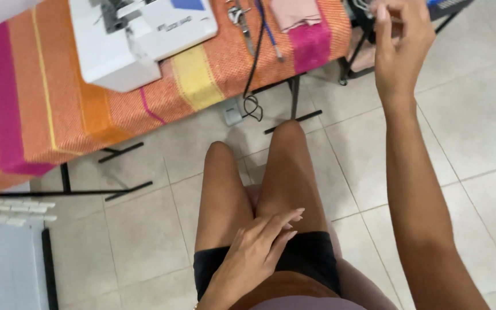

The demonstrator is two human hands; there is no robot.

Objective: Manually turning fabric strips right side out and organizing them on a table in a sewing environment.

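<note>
A small blue rectangular label (188, 4) sits on the white sewing machine (139, 34) atop the striped desk (30, 103); beside it runs a line of dark printed lettering (170, 24).

We have a single view, from a camera worn on the head, looking steeply down past our own lap to the pale tiled floor (477, 115). It faces forward and tilts sideways, so the counter under its orange, pink and yellow striped woven cloth (35, 109) slants across the top edge. Our thighs sit close below; the counter lies farther off.
</note>
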